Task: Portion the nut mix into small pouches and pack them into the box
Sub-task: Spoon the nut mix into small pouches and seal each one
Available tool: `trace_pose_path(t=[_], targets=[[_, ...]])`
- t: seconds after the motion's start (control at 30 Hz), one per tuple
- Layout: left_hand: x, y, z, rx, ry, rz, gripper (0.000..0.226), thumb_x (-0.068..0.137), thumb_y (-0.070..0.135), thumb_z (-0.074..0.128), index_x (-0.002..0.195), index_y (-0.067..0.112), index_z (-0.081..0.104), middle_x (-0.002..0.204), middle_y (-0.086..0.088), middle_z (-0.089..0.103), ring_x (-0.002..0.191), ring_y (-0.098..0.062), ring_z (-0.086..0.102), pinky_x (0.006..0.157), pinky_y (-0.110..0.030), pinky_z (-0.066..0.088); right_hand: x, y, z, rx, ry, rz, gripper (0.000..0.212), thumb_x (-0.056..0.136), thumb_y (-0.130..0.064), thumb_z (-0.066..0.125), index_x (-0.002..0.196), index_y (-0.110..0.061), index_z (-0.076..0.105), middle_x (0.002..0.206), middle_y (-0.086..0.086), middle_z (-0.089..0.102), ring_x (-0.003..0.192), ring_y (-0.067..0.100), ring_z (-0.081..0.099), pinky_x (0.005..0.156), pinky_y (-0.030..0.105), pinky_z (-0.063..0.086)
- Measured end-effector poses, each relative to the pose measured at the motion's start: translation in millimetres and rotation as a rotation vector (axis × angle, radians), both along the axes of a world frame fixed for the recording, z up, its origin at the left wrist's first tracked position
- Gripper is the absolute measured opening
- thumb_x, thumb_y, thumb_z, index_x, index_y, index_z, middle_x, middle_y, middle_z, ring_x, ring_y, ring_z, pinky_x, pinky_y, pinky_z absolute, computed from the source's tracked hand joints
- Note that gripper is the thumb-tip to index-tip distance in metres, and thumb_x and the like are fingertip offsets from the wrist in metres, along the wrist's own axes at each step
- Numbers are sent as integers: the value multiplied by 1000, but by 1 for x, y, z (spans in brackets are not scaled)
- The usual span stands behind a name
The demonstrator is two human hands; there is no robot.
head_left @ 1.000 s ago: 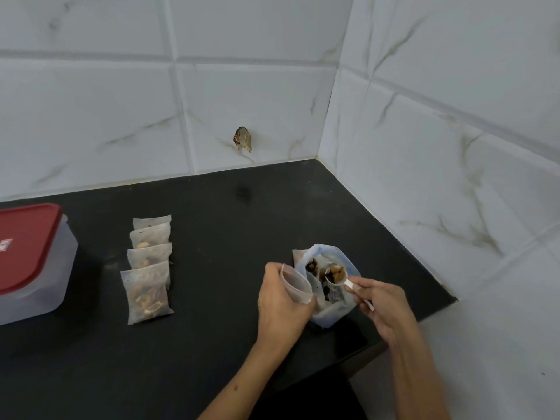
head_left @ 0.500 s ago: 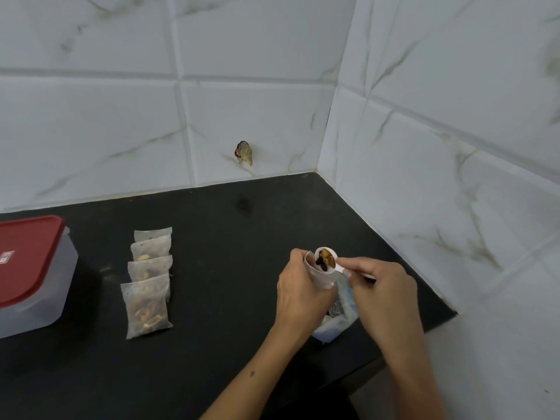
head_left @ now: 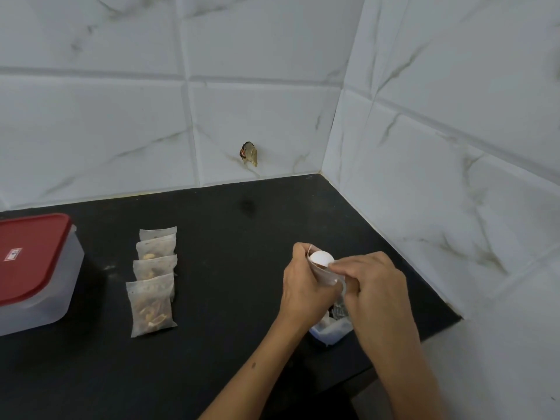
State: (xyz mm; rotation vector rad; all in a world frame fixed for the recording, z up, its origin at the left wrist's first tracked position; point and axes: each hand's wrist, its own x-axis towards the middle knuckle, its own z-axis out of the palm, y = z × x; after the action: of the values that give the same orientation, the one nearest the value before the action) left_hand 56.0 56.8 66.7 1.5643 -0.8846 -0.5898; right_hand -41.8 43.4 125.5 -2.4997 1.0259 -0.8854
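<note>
My left hand (head_left: 304,287) grips a small clear pouch (head_left: 325,275) with its mouth held open. My right hand (head_left: 374,283) pinches the handle of a small white scoop (head_left: 321,258), which is turned over at the pouch's mouth so only its white underside shows. Under both hands stands the nut mix bag (head_left: 331,327), mostly hidden. Several filled pouches (head_left: 153,281) lie in an overlapping column on the black counter, left of my hands. The clear box with a red lid (head_left: 33,268) stands shut at the far left.
The black counter (head_left: 230,237) ends at a front edge just right of my right forearm. White marbled tile walls meet in a corner behind the counter. A small dark chip (head_left: 249,153) marks the back wall.
The scoop rose out of the nut mix bag with nuts in it, reached the pouch in my left hand, and has now tipped over at the pouch's mouth.
</note>
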Motion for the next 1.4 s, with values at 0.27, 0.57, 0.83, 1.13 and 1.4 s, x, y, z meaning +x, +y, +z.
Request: trace_pose_path(t=[0.27, 0.57, 0.83, 1.13, 1.4], targets=[[0, -3, 1, -33, 4, 23, 36, 77, 17, 74, 95, 17, 43, 83, 9, 57, 66, -1, 54, 56, -13, 46, 3, -1, 5, -33, -114, -6, 30, 68, 20, 62, 83, -2, 75, 79, 14, 67, 75, 26, 59, 70, 20, 40], [1, -4, 0, -11, -33, 3, 39, 77, 19, 74, 88, 24, 37, 79, 9, 55, 63, -3, 54, 53, -16, 44, -3, -14, 14, 172, 236, -57, 29, 88, -13, 60, 116, -17, 68, 113, 5, 66, 101, 17, 59, 89, 22, 46], [3, -8, -7, 22, -55, 42, 34, 75, 6, 66, 94, 19, 41, 88, 4, 57, 74, -6, 57, 60, -17, 47, -19, -26, 3, 429, -414, -307, 21, 83, -2, 66, 91, -19, 75, 81, -13, 68, 74, -7, 61, 61, 4, 45], [9, -6, -14, 34, -4, 89, 46, 68, 12, 77, 98, 17, 42, 90, 7, 55, 76, -3, 56, 53, -9, 45, -4, -45, -87, 639, -39, -506, 21, 85, -12, 65, 103, -19, 72, 106, 2, 70, 96, 17, 63, 89, 33, 52], [20, 11, -8, -64, 275, 33, 66, 60, 75, 64, 78, 15, 42, 74, 2, 48, 56, 1, 50, 58, -15, 44, 6, -38, -67, 454, -81, -365, 20, 91, -26, 59, 108, -20, 67, 103, -3, 67, 92, 8, 61, 76, 19, 45]])
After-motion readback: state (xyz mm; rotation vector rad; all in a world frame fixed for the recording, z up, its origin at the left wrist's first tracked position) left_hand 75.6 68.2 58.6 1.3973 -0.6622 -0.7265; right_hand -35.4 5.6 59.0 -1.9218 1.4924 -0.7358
